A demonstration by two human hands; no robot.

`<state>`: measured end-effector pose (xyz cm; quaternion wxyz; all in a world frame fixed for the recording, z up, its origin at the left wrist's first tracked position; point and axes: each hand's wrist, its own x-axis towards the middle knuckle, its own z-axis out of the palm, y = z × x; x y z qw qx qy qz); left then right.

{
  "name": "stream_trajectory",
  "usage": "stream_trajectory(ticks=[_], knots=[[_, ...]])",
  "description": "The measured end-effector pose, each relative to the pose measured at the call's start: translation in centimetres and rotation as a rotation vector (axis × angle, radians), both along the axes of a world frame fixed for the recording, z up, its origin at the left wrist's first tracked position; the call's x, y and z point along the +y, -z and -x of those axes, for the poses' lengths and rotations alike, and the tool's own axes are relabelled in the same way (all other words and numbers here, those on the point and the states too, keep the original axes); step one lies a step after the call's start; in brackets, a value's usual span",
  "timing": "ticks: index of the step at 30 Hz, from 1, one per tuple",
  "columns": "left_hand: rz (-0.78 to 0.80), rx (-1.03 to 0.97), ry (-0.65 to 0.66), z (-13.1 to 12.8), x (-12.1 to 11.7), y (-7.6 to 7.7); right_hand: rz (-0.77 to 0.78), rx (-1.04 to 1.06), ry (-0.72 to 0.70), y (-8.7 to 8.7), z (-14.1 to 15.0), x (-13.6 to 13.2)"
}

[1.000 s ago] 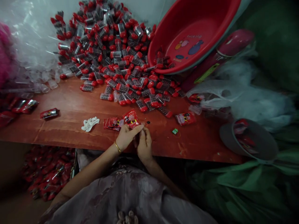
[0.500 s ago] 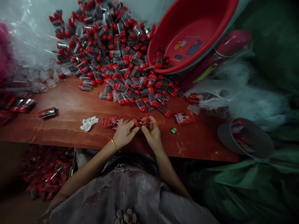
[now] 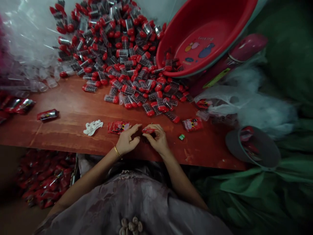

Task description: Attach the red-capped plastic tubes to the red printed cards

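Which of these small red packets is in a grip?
The red packet pinched in the right hand. That hold sets it apart: the overlapping packets beside the left hand lie on the table.

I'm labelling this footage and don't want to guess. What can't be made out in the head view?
All in the head view:
- Red packet in the right hand: largely covered by the fingers.
- Red basin: far side cut off by the top edge.
- Pink bottle: lower part partly hidden by the basin.
- Small green item: markings too small to read.
- Packet pile: dim, its extent under the tabletop hidden.
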<state>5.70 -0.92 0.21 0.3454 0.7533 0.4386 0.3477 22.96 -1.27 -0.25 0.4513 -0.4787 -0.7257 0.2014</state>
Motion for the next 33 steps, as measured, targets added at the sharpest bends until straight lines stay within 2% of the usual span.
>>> stream_trajectory(ticks=[4,9,13,17,22,25,30,33], knots=[[-0.049,0.02,0.004,-0.4,0.3,-0.1,-0.047,-0.061,0.017,0.3,-0.4,0.1],[-0.163,0.093,-0.083,-1.1,0.5,0.9,-0.008,-0.09,0.023,0.5,-0.5,0.4],[-0.176,0.179,-0.089,-0.9,0.4,1.2,0.026,-0.13,0.043,0.6,-0.6,0.6],[-0.155,0.243,-0.073,-0.9,0.0,0.1,0.043,-0.17,0.095,0.8,-0.6,0.6],[-0.005,0.063,-0.119,-1.6,-0.5,-1.5,0.068,-0.17,0.044,1.2,-0.3,0.3],[0.031,0.03,-0.142,-2.0,-0.3,-2.1,0.108,-0.171,0.042,1.1,0.0,0.1],[0.068,-0.072,-0.21,-2.9,0.6,-3.5,0.208,0.044,-0.051,-0.1,0.6,-0.6],[0.092,-0.128,-0.288,-3.9,0.8,-4.6,0.302,0.191,-0.037,-0.7,0.4,-1.4]])
